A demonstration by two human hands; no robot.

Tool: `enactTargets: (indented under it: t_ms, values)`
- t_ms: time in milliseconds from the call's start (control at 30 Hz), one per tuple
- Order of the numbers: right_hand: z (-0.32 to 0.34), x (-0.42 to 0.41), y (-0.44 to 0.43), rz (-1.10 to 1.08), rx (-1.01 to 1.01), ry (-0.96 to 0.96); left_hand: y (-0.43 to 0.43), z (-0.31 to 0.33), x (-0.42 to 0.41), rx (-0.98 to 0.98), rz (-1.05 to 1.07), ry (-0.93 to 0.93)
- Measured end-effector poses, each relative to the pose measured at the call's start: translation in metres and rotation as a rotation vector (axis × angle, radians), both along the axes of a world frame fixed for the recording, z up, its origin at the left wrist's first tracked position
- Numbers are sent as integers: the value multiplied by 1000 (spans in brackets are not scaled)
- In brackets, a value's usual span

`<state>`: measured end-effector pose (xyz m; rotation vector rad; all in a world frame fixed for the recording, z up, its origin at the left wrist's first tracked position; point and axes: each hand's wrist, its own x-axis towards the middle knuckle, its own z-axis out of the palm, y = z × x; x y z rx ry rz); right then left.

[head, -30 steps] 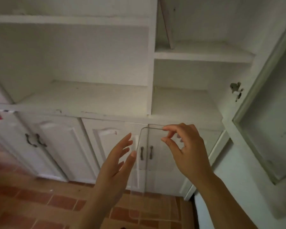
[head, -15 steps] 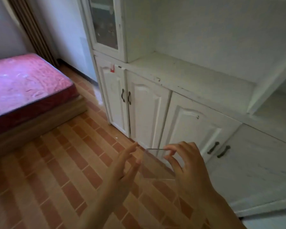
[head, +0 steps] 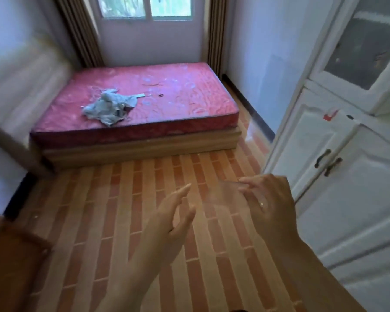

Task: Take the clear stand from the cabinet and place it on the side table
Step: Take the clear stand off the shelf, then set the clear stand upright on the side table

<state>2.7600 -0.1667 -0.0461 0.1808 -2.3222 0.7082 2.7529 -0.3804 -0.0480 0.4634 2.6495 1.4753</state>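
Note:
My right hand (head: 268, 201) pinches the top edge of the clear stand (head: 223, 194), a transparent sheet that hangs in front of me over the brick-pattern floor and is hard to make out. Just left of the stand, my left hand (head: 173, 219) is held flat with its fingers apart, holding nothing. The white cabinet (head: 338, 140) stands along the right side, its lower doors closed. A brown wooden piece of furniture (head: 11, 251) shows at the lower left corner; I cannot tell if it is the side table.
A bed with a pink mattress (head: 144, 102) stands ahead under the window, with a crumpled grey cloth (head: 109, 106) on it. A blurred wooden edge (head: 11, 145) crosses the left side. Curtains hang at both sides of the window. Brick-pattern floor (head: 144, 188) lies between me and the bed.
The view has swung left, away from the open cabinet shelves toward the bed and window. My right hand has carried the clear stand along; my left hand stays beside it.

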Motion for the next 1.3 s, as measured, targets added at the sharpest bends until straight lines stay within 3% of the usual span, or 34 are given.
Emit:
enactTargets:
  t_ms: [400, 700, 900, 1200, 1300]
  values:
    - [-30, -152, -182, 519, -46, -78, -140, -18, -64, 80, 544, -81]
    - [-37, -301, -289, 753, -68, -136, -225, -15, -169, 61, 699, -179]
    - [-33, -387, -371, 964, -13, -74, -284, -15, -209, 104, 925, -260]
    - [-45, -396, -528, 1345, -39, -227, -373, -19, -180, 114, 1288, -323]
    - [-50, -381, -583, 1394, 62, -180, -409, -27, -165, 137, 1377, -310]
